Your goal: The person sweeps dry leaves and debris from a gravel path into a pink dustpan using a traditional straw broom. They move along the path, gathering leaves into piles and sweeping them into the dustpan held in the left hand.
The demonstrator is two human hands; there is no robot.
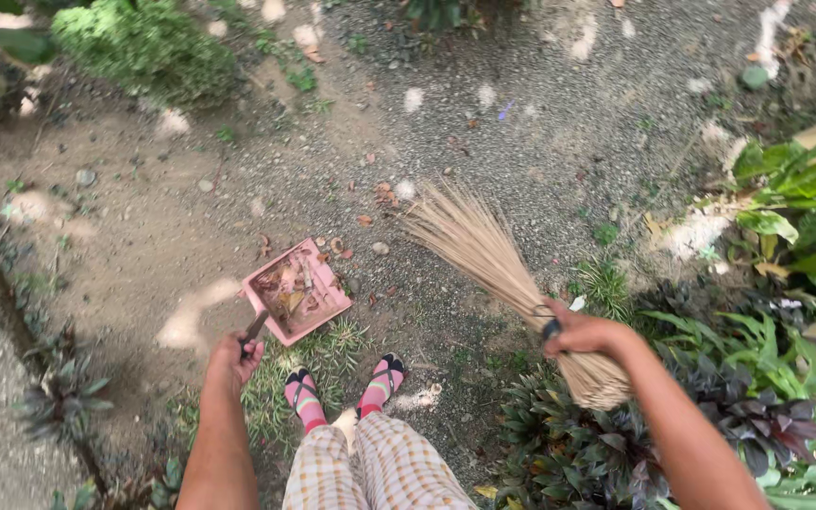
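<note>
Lower left of frame: left hand (234,357) closed around dark handle of pink dustpan (297,291), pan resting on dirt path at centre-left, dry leaves (287,288) inside. Centre right: right hand (586,332) gripping bound end of stick broom (498,270), bristles fanned toward upper centre, touching gravel.

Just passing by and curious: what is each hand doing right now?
Left hand: closed around the dark handle of the pink dustpan.
Right hand: closed around the bundled stick broom.
</note>
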